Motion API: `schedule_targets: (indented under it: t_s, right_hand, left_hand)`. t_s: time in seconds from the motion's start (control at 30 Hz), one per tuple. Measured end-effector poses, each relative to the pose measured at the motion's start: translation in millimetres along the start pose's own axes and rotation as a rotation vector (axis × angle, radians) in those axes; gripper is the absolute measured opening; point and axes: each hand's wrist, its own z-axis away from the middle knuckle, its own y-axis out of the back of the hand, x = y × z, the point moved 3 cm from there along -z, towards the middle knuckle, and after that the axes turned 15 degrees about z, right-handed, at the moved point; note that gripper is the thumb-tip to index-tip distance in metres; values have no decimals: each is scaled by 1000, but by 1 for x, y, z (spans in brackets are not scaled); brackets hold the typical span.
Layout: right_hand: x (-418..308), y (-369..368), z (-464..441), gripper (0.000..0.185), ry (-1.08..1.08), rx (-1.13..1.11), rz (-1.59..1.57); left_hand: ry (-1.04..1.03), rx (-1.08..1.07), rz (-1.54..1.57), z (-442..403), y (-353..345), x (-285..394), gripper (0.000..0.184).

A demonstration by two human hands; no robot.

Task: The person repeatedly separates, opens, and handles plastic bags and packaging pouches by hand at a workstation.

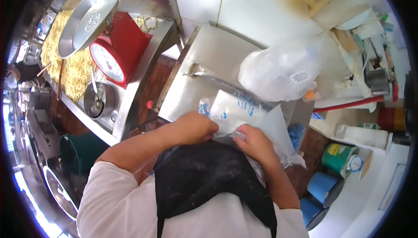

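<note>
Near the edge of a metal worktop (185, 90), my left hand (196, 127) is closed at the near left side of a clear plastic bag; its fingertips are partly hidden. My right hand (254, 142) pinches the plastic close by, thumb and fingers together. Between and beyond the hands lies a white packet with blue print (233, 109). Loose translucent plastic (278, 135) spreads to the right of my right hand. Behind the packet rests a large, puffed white plastic bag (283, 70) with a small label.
At the left stand a red scale (124, 48) with a metal pan, a heap of noodles (76, 70), and a metal pot (99, 100) holding a spoon. Below is a dark green bin (80, 153). Blue buckets (322, 188) and a green tin (337, 157) are at the right.
</note>
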Motion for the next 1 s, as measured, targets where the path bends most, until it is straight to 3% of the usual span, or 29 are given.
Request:
schedule_targets:
  t_s: [0.2,0.3,0.4,0.5,0.63,0.7,0.8,0.87,0.93,1.0]
  right_hand:
    - [43,-65,3,23,26,-102,-122]
    - [49,-77,7,18,56,-31,-31]
    - [64,-69,9,18,71,-54,-15]
    - [38,-15,21,21,-72,-142,190]
    - [62,-7,21,35,-7,-88,-14]
    - [69,17,34,40,-30,-12,1]
    - [48,74,66,47,-175,-103,-693]
    - [34,95,71,51,-45,203,-872]
    - [14,104,70,57,72,510,-893]
    - [-21,104,56,67,195,791,-745]
  left_hand:
    - [131,42,-80,13,-42,-26,20]
    - [185,28,-80,16,-50,-36,20]
    - [253,-7,-83,20,-50,-52,19]
    - [336,-64,-98,28,-40,-65,20]
    - [495,-147,-63,39,-28,-88,24]
    - [422,-89,-42,54,3,-78,26]
    - [414,-49,-74,60,65,-29,38]
    - [188,175,402,49,88,0,50]
    - [-43,-78,1060,27,85,32,65]
    - [-122,-455,1480,-2,66,71,80]
